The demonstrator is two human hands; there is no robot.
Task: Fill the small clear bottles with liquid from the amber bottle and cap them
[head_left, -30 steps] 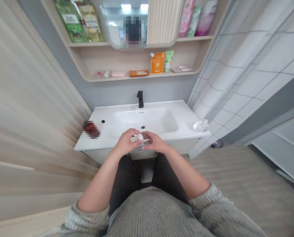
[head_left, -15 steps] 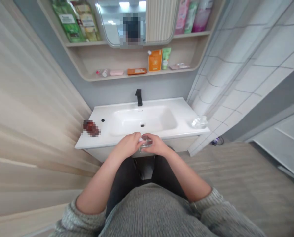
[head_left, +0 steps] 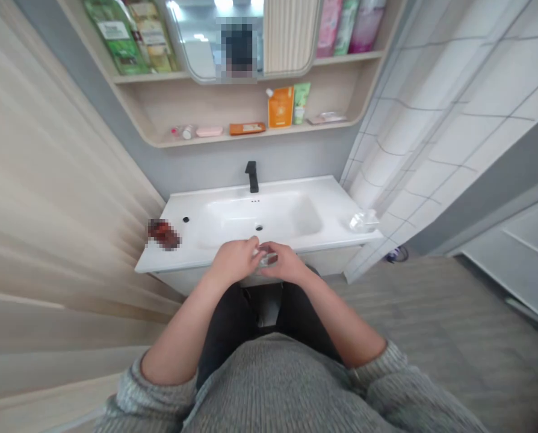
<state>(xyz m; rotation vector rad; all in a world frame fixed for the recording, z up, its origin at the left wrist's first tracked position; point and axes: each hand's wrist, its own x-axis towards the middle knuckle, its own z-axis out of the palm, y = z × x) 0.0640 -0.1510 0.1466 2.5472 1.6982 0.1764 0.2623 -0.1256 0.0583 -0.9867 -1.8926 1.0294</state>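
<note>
In front of the basin's near edge, my two hands meet around a small clear container [head_left: 269, 258]. My right hand [head_left: 286, 262] curls round it from the right, thumb and fingers on its sides. My left hand [head_left: 234, 260] is closed at its left and upper side, fingertips against it. A whitish part shows beside the left fingertips, too small to make out. Fingers hide much of the container. Just beyond lies the white sink [head_left: 269, 216] with its drain and black faucet [head_left: 252, 177].
A crumpled clear plastic piece [head_left: 363, 221] lies on the counter's right end. A pixelated reddish-brown object [head_left: 164, 234] sits at the left end. Above, a shelf [head_left: 156, 141] holds an orange pouch [head_left: 280, 107], a green tube [head_left: 301, 103] and small items. A curtain [head_left: 70, 210] hangs left.
The whole view has shifted slightly. My hands stay together on the clear container, and the whitish part by the left fingertips shows less than before.
</note>
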